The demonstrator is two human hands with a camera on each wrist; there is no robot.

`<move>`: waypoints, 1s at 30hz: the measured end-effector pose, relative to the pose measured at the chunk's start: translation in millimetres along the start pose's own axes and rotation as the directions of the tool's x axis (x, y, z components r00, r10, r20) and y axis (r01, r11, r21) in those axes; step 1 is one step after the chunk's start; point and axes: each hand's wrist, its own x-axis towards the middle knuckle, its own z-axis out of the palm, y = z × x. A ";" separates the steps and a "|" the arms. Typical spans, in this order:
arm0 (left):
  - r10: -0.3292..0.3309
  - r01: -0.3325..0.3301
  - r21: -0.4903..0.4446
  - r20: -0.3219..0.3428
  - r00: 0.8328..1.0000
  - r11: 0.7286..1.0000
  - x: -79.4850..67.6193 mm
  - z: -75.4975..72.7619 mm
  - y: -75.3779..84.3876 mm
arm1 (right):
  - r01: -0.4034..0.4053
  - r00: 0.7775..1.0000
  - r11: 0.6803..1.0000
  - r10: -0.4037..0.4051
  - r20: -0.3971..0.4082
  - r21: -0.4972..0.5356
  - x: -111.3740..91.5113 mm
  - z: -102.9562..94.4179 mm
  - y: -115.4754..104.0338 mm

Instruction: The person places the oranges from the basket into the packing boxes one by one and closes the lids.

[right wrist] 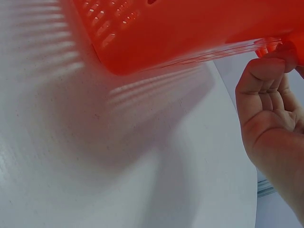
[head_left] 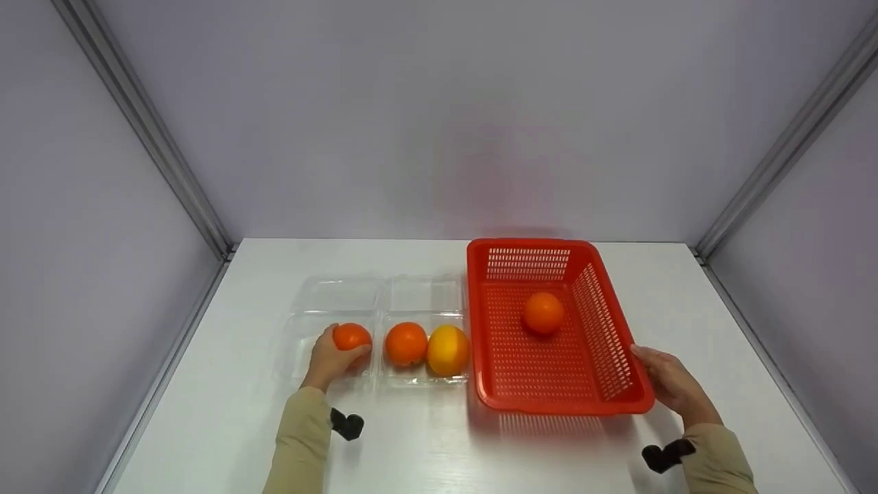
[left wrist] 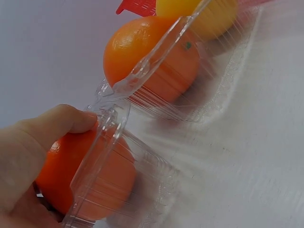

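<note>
My left hand (head_left: 332, 354) grips an orange (head_left: 352, 337) inside a clear plastic box (head_left: 302, 346). In the left wrist view the thumb lies over the top of that fruit, behind the box wall. Directly to the right, a second clear box (head_left: 425, 379) holds another orange (head_left: 406, 344) beside a yellow fruit (head_left: 448, 350). My right hand (head_left: 673, 384) holds the right rim of a red plastic basket (head_left: 542, 406), fingers curled at its edge in the right wrist view. One orange (head_left: 543, 313) lies in the basket. Shadow shows on the table under its near side.
The boxes' clear lids (head_left: 341, 295) lie folded back behind them. Everything is on a white table (head_left: 384, 439), with pale panels (head_left: 411, 123) at the back and both sides. The basket's left side stands right against the second box.
</note>
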 end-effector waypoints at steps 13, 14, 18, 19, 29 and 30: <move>-0.017 0.017 0.000 0.018 1.000 1.000 1.3 -1.8 1.6 | 0.040 0.997 0.999 -0.041 0.068 0.023 -0.3 -1.9 1.9; -0.015 0.015 -0.003 0.019 1.000 1.000 1.3 -1.8 1.5 | 0.039 0.997 0.999 -0.040 0.067 0.020 -0.3 -1.7 1.9; -0.017 0.018 -0.009 0.019 1.000 1.000 1.4 -2.5 1.3 | 0.034 0.998 0.999 -0.035 0.050 0.008 -0.3 -1.1 1.9; -0.019 0.019 -0.008 0.018 1.000 1.000 1.6 -2.6 1.5 | 0.032 0.998 0.999 -0.032 0.046 0.006 -0.1 -1.1 1.9; -0.042 0.042 0.012 -0.009 0.999 0.999 1.8 -4.5 6.5 | 0.002 0.999 1.000 -0.004 0.042 0.030 1.1 -2.7 1.6; -0.040 0.040 0.013 -0.010 0.999 0.999 1.7 -4.6 6.7 | 0.003 0.999 1.000 -0.005 0.043 0.031 0.9 -2.7 1.4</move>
